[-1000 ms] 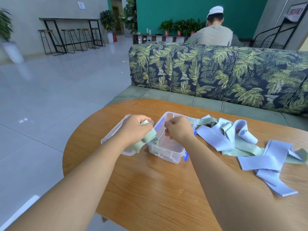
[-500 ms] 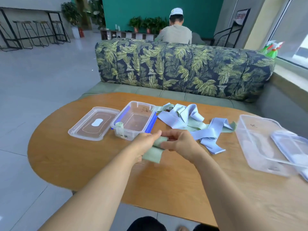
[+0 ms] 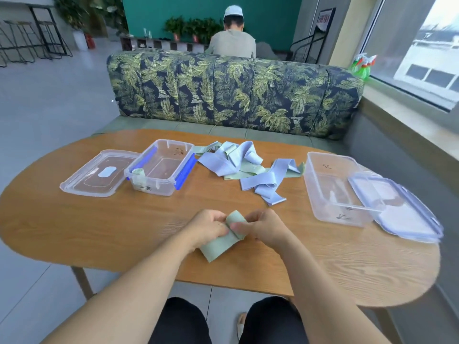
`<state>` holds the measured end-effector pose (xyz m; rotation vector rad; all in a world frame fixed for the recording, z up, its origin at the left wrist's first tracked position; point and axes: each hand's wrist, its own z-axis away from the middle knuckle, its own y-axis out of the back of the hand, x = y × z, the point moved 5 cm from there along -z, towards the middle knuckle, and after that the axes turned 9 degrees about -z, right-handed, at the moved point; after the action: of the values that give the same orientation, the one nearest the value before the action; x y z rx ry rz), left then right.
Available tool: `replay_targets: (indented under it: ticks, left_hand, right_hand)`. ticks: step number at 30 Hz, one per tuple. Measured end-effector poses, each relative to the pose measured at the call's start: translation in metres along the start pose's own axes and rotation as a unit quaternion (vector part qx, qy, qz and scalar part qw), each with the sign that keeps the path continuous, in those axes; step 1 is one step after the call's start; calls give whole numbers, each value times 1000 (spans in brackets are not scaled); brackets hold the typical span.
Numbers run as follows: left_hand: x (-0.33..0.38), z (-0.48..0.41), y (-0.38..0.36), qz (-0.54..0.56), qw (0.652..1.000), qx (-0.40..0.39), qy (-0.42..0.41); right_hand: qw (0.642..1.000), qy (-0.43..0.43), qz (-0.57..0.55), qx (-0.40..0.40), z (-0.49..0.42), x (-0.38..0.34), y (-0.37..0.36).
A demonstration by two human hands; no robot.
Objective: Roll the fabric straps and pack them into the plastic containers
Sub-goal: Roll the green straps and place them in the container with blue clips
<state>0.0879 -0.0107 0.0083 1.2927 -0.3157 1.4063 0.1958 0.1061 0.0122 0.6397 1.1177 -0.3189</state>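
- Gripping the green strap (image 3: 219, 245) at the near centre of the desk (image 3: 111, 232), the left hand (image 3: 207, 227) is curling its fingers round the left edge of the fabric.
- The right hand (image 3: 264, 227) is pinching the same strap from the right side, with its fingers bent and its thumb pressing on the folded part.
- The upper end of the strap is standing up as a short loop between the two hands. Its loose tail is lying flat on the desk and pointing near and left.
- The small container (image 3: 159, 191), fitted with blue clips, is sitting open on the far left of the desk. One rolled green strap (image 3: 139, 176) is standing in its near-left corner.
- The small lid (image 3: 82, 187) is lying flat just beside that container, on its left. Whether the two are touching cannot be told.
- The pile of loose straps (image 3: 248, 167), blue and green, is lying at the far centre of the desk, between the two containers.
- The large container (image 3: 335, 216) is sitting open at the right of the desk. The large lid (image 3: 409, 219) is resting partly over its right rim.
- A leaf-print sofa (image 3: 236, 90) is standing beyond the desk, and a person in a white cap (image 3: 233, 43) is sitting behind it, back turned.
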Motion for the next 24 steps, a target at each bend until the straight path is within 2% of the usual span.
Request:
replay_targets:
  ticks: [3, 8, 12, 16, 19, 22, 24]
  left_hand:
    - [10, -5, 9, -42, 999, -17, -20]
    - [19, -10, 34, -224, 974, -31, -9]
    - [37, -16, 38, -348, 936, -44, -24]
    - [58, -27, 41, -470, 881, -27, -49]
    - [71, -42, 47, -560, 825, -11, -76]
    - [77, -64, 50, -625, 774, 14, -105]
    - [78, -84, 53, -657, 743, 39, -120]
  right_hand:
    - [1000, -11, 0, 2, 1, 3, 5]
    - [992, -33, 33, 115, -6, 15, 24]
    - [993, 6, 87, 81, -8, 6, 16]
    - [974, 8, 215, 69, -22, 1, 11]
    - [964, 18, 253, 74, -33, -5, 13]
    - [973, 22, 224, 46, -47, -7, 13]
    - [993, 6, 121, 11, -54, -5, 11]
